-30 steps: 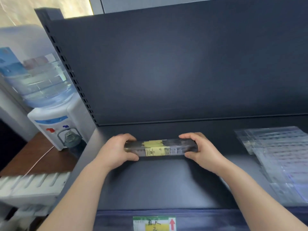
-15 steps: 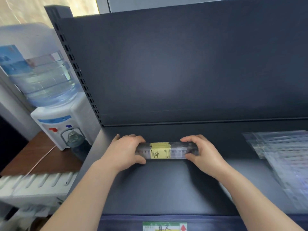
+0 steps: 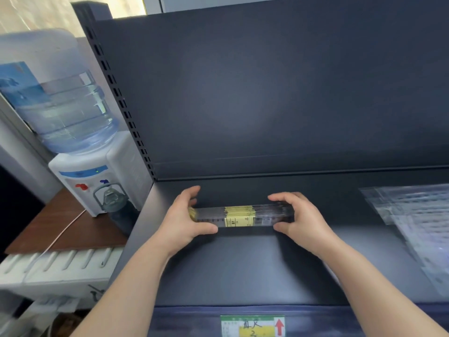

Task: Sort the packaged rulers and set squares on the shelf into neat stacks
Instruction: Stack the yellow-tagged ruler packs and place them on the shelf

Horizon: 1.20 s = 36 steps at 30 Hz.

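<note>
A stack of packaged rulers (image 3: 240, 216), clear with yellow labels, lies crosswise on the dark shelf (image 3: 243, 268) near its back wall. My left hand (image 3: 183, 221) cups the stack's left end, thumb in front and fingers behind. At the right end my right hand (image 3: 300, 221) grips it the same way. A spread of clear packaged set squares (image 3: 413, 227) lies loosely fanned at the shelf's right side, blurred and partly cut off by the frame edge.
The shelf's back panel (image 3: 267, 105) rises behind the stack. A price label (image 3: 252, 325) sits on the front rail. Left of the shelf stands a water dispenser (image 3: 92, 181) on a brown table (image 3: 63, 229), with a white radiator-like unit (image 3: 56, 266) below.
Both hands have pushed the ruler stack a little farther back toward the rear wall, and my left fingers have opened out behind its end. The view shifted left slightly.
</note>
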Tool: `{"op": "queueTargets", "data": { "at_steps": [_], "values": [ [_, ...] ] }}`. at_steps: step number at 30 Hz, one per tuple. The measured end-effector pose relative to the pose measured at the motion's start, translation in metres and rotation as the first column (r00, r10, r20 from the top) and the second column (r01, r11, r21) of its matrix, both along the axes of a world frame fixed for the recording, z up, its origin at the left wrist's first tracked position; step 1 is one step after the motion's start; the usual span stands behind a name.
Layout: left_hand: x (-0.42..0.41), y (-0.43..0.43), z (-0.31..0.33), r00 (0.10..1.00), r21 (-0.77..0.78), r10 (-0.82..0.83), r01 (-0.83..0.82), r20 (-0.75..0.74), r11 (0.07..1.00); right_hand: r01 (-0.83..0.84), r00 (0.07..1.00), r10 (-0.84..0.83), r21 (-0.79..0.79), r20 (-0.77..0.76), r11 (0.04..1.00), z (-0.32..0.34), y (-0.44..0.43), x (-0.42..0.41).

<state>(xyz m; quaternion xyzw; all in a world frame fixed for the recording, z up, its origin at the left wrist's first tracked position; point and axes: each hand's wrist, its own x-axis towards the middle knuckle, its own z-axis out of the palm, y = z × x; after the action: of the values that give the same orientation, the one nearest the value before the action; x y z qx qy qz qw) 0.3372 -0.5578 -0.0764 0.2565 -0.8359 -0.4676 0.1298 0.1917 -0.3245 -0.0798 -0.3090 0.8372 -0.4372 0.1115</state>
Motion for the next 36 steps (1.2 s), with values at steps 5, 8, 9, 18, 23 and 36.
{"op": "queueTargets", "data": {
  "at_steps": [5,8,9,18,23,36],
  "values": [
    [0.004,-0.003,0.000,1.000,0.022,0.013,-0.013,0.009,1.000,0.021,0.999,-0.022,0.016,0.045,1.000,0.007,-0.002,0.000],
    [0.003,0.001,0.006,0.997,-0.136,-0.023,0.033,0.076,0.990,0.010,1.000,-0.010,0.059,0.003,0.998,0.006,-0.005,0.001],
    [0.003,0.002,0.008,0.995,-0.192,-0.024,0.042,0.097,0.980,0.008,1.000,-0.006,0.091,-0.029,0.996,0.006,-0.006,0.001],
    [-0.020,0.020,0.029,0.904,-0.666,-0.106,0.380,0.414,0.641,0.058,0.897,0.148,0.442,-0.416,0.895,0.014,-0.014,0.009],
    [-0.028,0.019,0.036,0.906,-0.712,-0.134,0.402,0.402,0.576,0.056,0.853,0.187,0.441,-0.488,0.896,0.023,-0.017,0.010],
    [-0.024,0.009,0.017,0.844,-0.667,-0.077,0.472,0.530,0.577,0.020,0.885,0.220,0.506,-0.410,0.862,0.013,-0.025,0.007]
  ]
}}
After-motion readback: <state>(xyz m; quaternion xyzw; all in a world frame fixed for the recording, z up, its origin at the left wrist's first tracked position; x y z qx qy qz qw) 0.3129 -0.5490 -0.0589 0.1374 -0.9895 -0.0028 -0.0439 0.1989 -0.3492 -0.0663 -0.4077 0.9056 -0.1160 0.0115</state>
